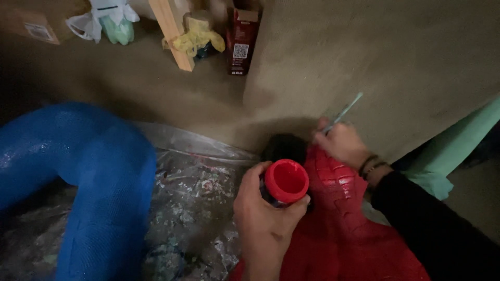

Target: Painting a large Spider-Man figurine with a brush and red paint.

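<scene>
Fingers of my left hand [265,211] wrap round a jar [284,181] of red paint, its mouth wide and uncapped, held just above the red piece [344,224] that spreads toward five o'clock. My right hand [341,144] pinches a brush [345,110], the handle pointing off to one o'clock; the bristles are hidden behind my knuckles, so I cannot tell if they are loaded. The jar leans slightly toward me (no lid anywhere that I can see), and I judge a small tip of the wrist would pour red over the piece or onto the plastic sheet [198,192] at nine o'clock. Farther out at nine lies the blue piece [104,171]; a flick of the brush could spot it. The tan wall [396,57] at twelve, just beside my right hand, could take a smear too.
</scene>
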